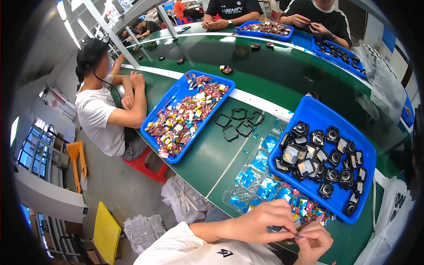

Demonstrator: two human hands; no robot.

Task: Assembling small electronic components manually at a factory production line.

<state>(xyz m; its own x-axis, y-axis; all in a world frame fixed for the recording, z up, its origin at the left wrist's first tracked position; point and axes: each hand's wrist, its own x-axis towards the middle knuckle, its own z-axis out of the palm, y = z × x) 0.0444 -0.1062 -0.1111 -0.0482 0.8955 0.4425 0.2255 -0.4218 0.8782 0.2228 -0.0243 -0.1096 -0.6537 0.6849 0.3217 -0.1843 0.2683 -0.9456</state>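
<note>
Close to my body, my left hand (265, 221) and my right hand (316, 242) meet fingertip to fingertip. Both pinch a small dark part (298, 236), too small and covered to name. Under the left palm another greyish piece (274, 229) shows partly. Just beyond my hands lies a clear plastic blister tray (229, 194) with blue film pieces (267, 189) in its pockets. Small red, yellow and blue parts (311, 212) are heaped beside it. At right a blue tray (366, 163) holds many black watch cases (332, 175), some face up, some on their sides.
Several black watch-shaped frames (230, 132) lie on the green table (198, 172). Another blue tray (176, 160) of small coloured parts stands left, near a seated person (106, 106). Across the dark belt (265, 62), two people sit by more blue trays (289, 36). Plastic bags (391, 212) hang at right.
</note>
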